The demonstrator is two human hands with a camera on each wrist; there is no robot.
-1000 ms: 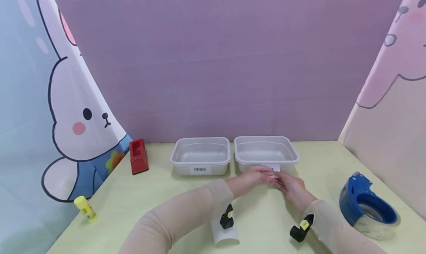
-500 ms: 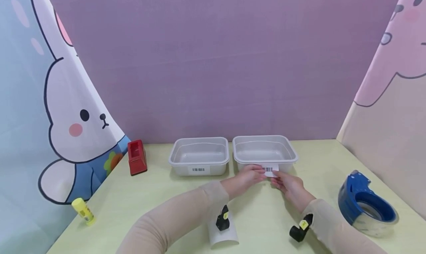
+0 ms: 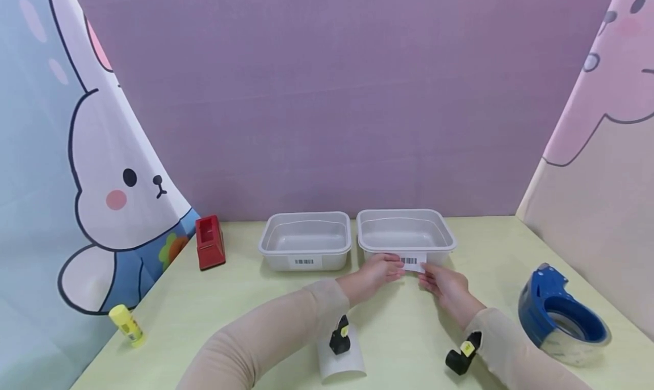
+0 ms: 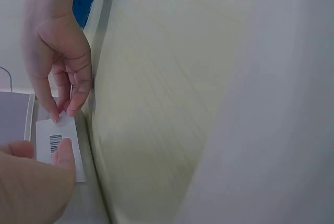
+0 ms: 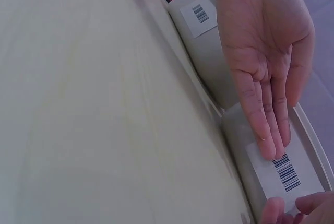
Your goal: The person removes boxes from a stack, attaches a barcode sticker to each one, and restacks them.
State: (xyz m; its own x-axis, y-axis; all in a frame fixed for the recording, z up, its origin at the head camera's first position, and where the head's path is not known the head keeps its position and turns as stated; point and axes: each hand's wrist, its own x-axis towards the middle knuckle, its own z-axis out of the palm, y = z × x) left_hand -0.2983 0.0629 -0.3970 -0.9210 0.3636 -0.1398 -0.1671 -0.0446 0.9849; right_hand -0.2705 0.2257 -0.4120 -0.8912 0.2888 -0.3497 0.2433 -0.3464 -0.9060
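Observation:
A white barcode label [image 3: 411, 260] lies against the front wall of the right-hand pale grey plastic tub [image 3: 440, 258]. My left hand [image 3: 377, 275] rests its straight fingertips on the label's left part, as the right wrist view shows. At the label's other end, my right hand [image 3: 451, 292] pinches the edge between thumb and fingers, clearest in the left wrist view. The printed bars [image 5: 286, 173] show between the two hands. To the left stands a matching tub [image 3: 278, 262], with its own barcode label [image 3: 305, 261] flat on the front.
A curled white paper piece [image 3: 341, 366] lies beneath my left wrist. Far left are a red block-shaped holder [image 3: 210, 243] and a yellow glue stick [image 3: 126, 325]. A blue tape dispenser [image 3: 543, 299] with clear tape sits at right. A purple cloth backdrop [image 3: 327, 106] rises behind the tubs.
My left hand has slid left along the label, away from the right hand, uncovering the barcode. The right hand stays nearly in place at the label's right end.

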